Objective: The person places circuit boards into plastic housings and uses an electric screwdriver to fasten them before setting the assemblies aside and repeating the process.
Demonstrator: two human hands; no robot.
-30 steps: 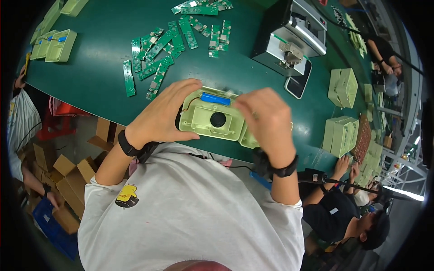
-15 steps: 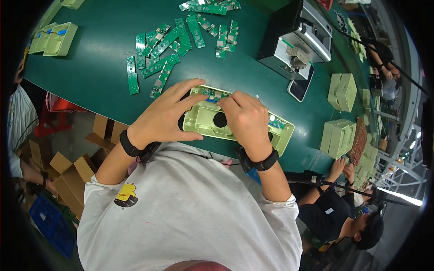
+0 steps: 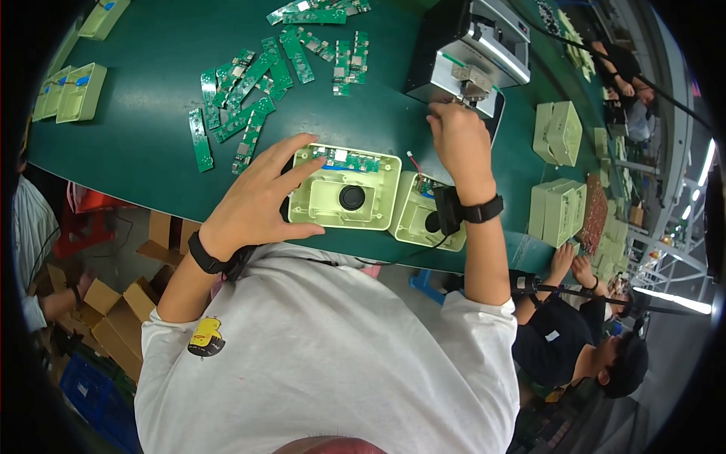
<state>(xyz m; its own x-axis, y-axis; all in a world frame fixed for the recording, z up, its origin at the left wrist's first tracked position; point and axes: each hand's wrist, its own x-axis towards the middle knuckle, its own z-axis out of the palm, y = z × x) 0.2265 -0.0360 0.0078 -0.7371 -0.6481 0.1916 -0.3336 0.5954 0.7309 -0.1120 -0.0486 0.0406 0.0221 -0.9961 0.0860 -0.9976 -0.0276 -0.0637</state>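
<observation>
A light green plastic housing (image 3: 308,200) lies in front of me, holding a green circuit board (image 3: 352,160) along its far side and a black round part (image 3: 352,198). My left hand (image 3: 261,197) spans the housing's left end, thumb at the near edge and fingers at the far edge, one fingertip by the board. Reaching far right, my right hand (image 3: 463,147) has its fingers closed at the metal front of a black and silver bench machine (image 3: 491,49); whatever they pinch is hidden. Below that forearm a second green housing (image 3: 410,219) is partly covered, with a small wire connector (image 3: 411,155) sticking up.
Loose circuit boards (image 3: 246,83) are scattered at the far left of the green table. Stacked green housings (image 3: 558,136) stand on the right, and others (image 3: 82,94) at the left edge. A co-worker's hands (image 3: 572,265) are busy beyond the right side.
My right hand has left the housing and moved right and away from me to the bench machine. It uncovers two housings side by side. My left hand stays on the left one.
</observation>
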